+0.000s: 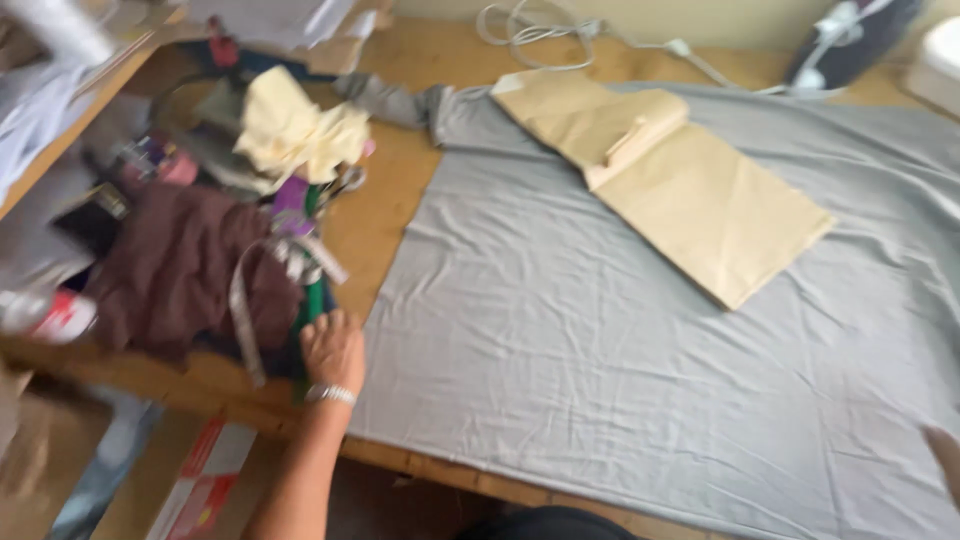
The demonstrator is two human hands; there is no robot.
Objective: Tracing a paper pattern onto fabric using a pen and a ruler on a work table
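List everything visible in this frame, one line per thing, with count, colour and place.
Grey cloth: one, grey, spread flat over most of the table.
Folded fabric: one, beige, lying on the grey cloth, upper middle.
Fabric pile: one heap, maroon, cream, purple and green pieces, left of the table.
Measuring tape: one, pale grey, draped over the pile.
Table: one, light wood, bare strip between pile and cloth.
Cord: one, white, top edge.
Iron: one, dark with white parts, upper right.
Left hand: one, wristband on the wrist, at the pile's edge.
Right hand: barely in view, right edge.
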